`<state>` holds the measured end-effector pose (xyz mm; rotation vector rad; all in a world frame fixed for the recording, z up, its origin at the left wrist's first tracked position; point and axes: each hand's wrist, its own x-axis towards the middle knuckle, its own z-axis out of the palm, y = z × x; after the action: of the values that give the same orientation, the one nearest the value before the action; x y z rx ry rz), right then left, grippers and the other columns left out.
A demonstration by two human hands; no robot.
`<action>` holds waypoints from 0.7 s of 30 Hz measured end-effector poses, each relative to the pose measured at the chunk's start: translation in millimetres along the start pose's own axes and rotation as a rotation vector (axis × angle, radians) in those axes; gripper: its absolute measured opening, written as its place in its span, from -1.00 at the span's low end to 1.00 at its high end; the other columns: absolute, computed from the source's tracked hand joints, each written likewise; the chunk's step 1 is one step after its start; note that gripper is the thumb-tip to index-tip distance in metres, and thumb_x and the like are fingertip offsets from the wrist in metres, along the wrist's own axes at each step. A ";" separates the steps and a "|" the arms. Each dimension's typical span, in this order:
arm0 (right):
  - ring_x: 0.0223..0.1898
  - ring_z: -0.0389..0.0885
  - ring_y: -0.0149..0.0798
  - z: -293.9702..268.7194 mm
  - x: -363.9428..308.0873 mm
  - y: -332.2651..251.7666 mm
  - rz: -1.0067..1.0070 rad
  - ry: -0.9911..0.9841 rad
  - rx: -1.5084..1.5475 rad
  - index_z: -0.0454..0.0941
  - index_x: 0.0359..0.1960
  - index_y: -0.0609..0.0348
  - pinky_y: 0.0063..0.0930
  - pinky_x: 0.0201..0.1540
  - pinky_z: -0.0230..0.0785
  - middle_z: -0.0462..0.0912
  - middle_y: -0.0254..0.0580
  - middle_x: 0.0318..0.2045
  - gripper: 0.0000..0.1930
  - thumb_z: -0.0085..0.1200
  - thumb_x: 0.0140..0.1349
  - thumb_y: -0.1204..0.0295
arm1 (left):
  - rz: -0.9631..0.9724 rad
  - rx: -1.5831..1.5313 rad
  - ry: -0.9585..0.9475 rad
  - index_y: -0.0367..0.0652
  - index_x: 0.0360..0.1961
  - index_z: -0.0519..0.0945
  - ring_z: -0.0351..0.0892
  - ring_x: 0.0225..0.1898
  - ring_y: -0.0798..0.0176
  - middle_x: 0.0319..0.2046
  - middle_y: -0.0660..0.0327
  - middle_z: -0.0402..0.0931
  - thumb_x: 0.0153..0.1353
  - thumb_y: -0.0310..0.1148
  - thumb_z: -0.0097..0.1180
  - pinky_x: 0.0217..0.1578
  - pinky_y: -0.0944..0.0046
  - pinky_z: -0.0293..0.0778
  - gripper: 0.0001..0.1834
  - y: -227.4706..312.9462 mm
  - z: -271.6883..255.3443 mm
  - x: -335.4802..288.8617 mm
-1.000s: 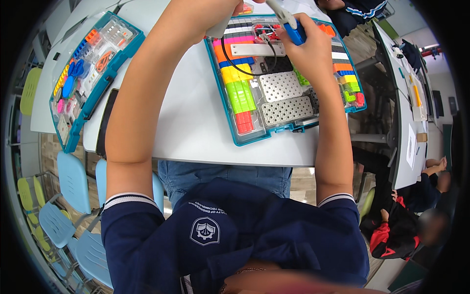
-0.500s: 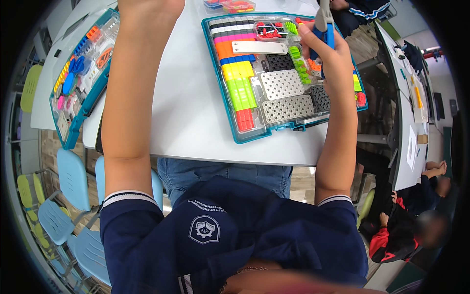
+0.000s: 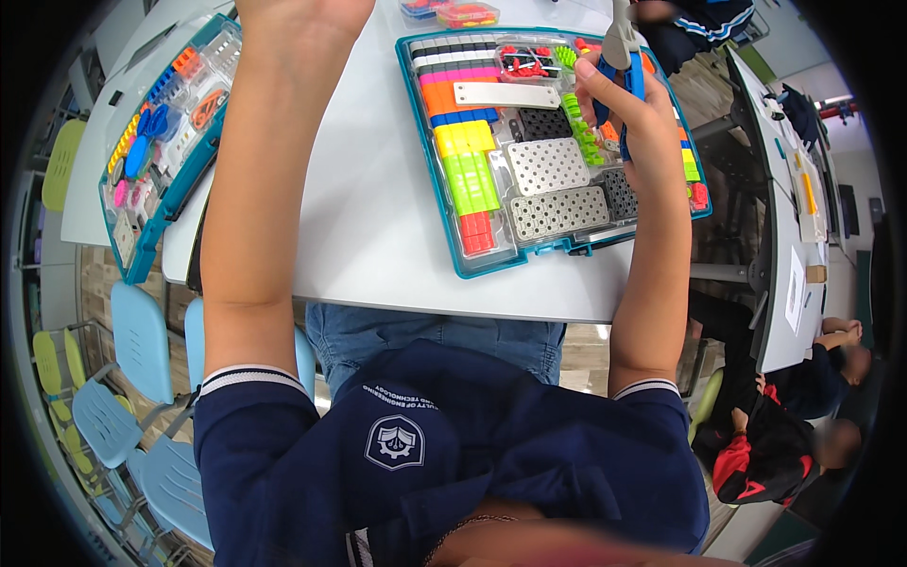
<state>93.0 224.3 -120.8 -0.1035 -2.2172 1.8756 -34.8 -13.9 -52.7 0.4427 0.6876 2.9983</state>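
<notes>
My right hand (image 3: 644, 128) is closed around the blue handles of a pair of pliers (image 3: 620, 45) with a grey head pointing to the far side. It hovers over the right part of an open teal case (image 3: 438, 203) on the white table. Inside lie coloured strips, a long white strip (image 3: 506, 95), grey perforated plates (image 3: 548, 166), bright green toothed pieces (image 3: 583, 132) and a clear box of red and black parts (image 3: 529, 61). At the top edge, left of the case, only the wrist and base of my left hand (image 3: 307, 11) show; its fingers are out of view.
Another open teal case (image 3: 142, 257) with colourful parts stands at the left. Small clear boxes (image 3: 467, 14) sit beyond the nearer case. Light blue chairs (image 3: 142, 331) stand at lower left. Other people, one in a black and red jacket (image 3: 765, 458), are by the right-hand table (image 3: 782, 348).
The head of the pliers has shifted slightly nearer to me and to the left. My right hand keeps its grip on them. The case appears a few pixels farther right in the view.
</notes>
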 end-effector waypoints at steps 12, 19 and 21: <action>-0.40 0.67 -0.23 -20.2 -2.0 -8.0 -0.218 0.149 -0.752 0.66 -0.11 0.25 -0.37 -0.28 0.46 0.70 -0.17 -0.43 -0.55 0.44 0.13 0.15 | 0.169 1.178 -0.116 -0.19 -0.27 0.52 0.48 -0.48 0.35 -0.45 0.23 0.49 0.20 -0.35 0.28 -0.40 0.38 0.50 -0.79 14.6 2.9 -5.9; -0.31 0.68 0.00 -34.1 7.5 -2.7 -0.295 0.012 -1.251 0.61 0.01 0.26 -0.26 -0.19 0.50 0.68 0.09 -0.30 -0.53 0.44 0.13 0.27 | 0.376 2.421 -0.229 -0.35 -0.11 0.59 0.60 -0.01 -0.24 -0.10 -0.18 0.63 0.06 -0.16 0.44 0.03 -0.03 0.51 -0.48 24.7 -59.6 25.1; -0.31 0.68 -0.01 -34.6 13.1 2.2 -0.348 0.011 -1.230 0.60 0.02 0.25 -0.27 -0.18 0.51 0.69 0.09 -0.29 -0.54 0.43 0.15 0.31 | 0.082 2.524 -0.212 -0.30 0.01 0.57 0.68 -0.10 -0.04 -0.15 -0.07 0.68 0.03 -0.09 0.47 -0.09 0.07 0.54 -0.37 19.0 -85.3 50.3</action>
<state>87.9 260.7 -115.9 0.0675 -2.7701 0.1695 -106.6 -62.2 -104.5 0.4934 3.3838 0.2324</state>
